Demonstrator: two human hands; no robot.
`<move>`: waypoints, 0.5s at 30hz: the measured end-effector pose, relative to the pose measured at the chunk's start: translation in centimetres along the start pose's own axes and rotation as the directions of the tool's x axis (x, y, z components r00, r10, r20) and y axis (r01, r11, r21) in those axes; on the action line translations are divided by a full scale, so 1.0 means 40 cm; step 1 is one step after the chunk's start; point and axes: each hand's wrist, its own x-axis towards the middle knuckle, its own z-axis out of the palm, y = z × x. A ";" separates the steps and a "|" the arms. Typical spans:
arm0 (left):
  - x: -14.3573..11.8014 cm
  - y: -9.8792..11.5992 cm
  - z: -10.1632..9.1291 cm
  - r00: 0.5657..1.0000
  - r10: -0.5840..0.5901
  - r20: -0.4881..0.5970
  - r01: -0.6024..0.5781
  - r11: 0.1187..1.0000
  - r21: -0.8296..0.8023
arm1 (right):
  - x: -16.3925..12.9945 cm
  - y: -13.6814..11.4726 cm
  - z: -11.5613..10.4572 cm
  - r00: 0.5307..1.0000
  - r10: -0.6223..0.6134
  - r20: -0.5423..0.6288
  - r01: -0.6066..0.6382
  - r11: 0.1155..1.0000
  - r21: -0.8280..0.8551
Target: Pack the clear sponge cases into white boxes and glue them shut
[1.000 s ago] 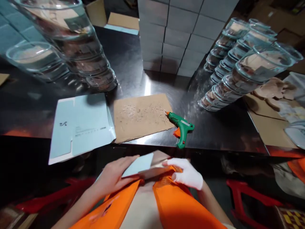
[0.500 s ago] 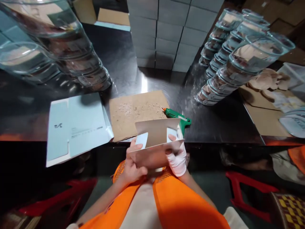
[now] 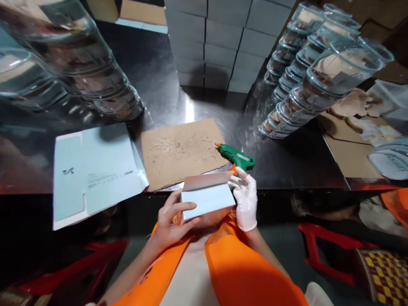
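Note:
A small cardboard box, pale blue outside with one brown-grey flap standing along its far edge, is held low in front of me. My left hand, bare, grips its left end, with the fingers over the blue panel and the thumb at the near side. At the right end, my right hand in a white glove has its bent fingertips at the flap's corner. Just beyond those fingertips lies a green glue gun with an orange nozzle and trigger, its tip on a brown cardboard sheet marked with residue.
Flat pale blue cartons lie at the left. Stacks of clear round containers stand behind them, with more container stacks at right. A wall of grey boxes rises at the back. A red chair stands at right.
The box has been turned, and its open inside has given way to a blue panel with the flap behind it. My right hand has shifted to the box's far right corner.

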 end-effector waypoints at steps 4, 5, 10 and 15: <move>-0.021 -0.035 -0.017 0.962 -0.191 -0.195 0.206 0.977 0.058 | 0.124 -0.001 -0.069 0.991 0.104 -0.087 -0.135 0.756 -0.640; -0.022 -0.041 -0.015 0.954 -0.213 -0.209 0.228 0.973 0.048 | 0.156 -0.002 -0.073 0.979 0.184 -0.085 -0.187 0.653 -0.734; -0.004 -0.044 0.015 0.949 -0.220 -0.224 0.224 0.975 -0.005 | 0.250 0.004 -0.072 0.893 0.444 -0.071 -0.387 0.680 -0.622; 0.027 -0.022 0.031 0.933 -0.226 -0.281 0.210 0.974 -0.085 | 0.214 0.003 -0.083 0.884 0.467 -0.010 -0.443 0.832 -0.333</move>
